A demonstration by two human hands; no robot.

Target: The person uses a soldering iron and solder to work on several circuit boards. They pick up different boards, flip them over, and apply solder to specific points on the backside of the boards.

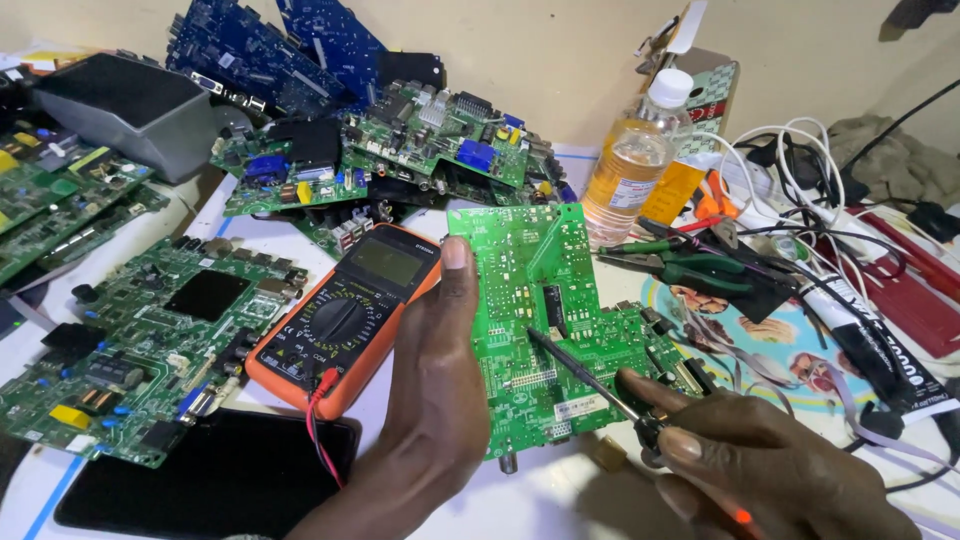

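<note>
My left hand (435, 400) grips the left edge of a green circuit board (530, 290), thumb on its upper face, holding it tilted above the table. My right hand (760, 470) pinches a thin black probe (580, 372) whose tip touches the board near its middle. An orange multimeter (345, 315) with a grey screen lies just left of the held board, a red lead plugged in at its lower end.
Several green and blue circuit boards (150, 340) cover the left and back of the table. A black flat panel (210, 470) lies at the front left. A plastic bottle (630, 160) of amber liquid, green-handled pliers (690, 265) and white cables (800, 170) crowd the right.
</note>
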